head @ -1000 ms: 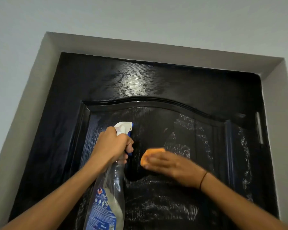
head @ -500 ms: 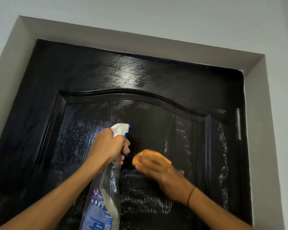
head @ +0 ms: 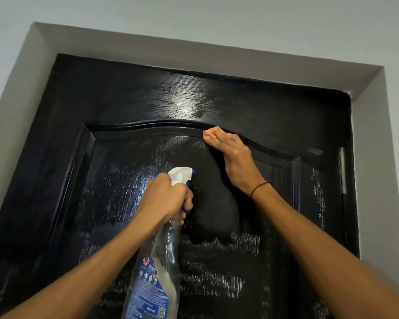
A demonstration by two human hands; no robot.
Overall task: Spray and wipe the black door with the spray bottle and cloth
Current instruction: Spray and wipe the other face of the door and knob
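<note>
The black door (head: 115, 107) fills the view, its arched raised panel streaked with wet spray. My left hand (head: 165, 199) grips the neck of a clear spray bottle (head: 157, 272) with a white and blue nozzle pointing at the panel. My right hand (head: 234, 155) presses an orange cloth (head: 211, 132) flat against the arched moulding at the panel's top; only the cloth's tip shows past my fingers.
A grey door frame (head: 194, 49) surrounds the door, set into a pale wall (head: 217, 12). A metal hinge (head: 342, 171) sits on the door's right edge. Wet streaks cover the lower panel and the right stile.
My right hand with the cloth has moved up from the middle of the panel to the arched moulding. The left hand and bottle have stayed near the panel's centre.
</note>
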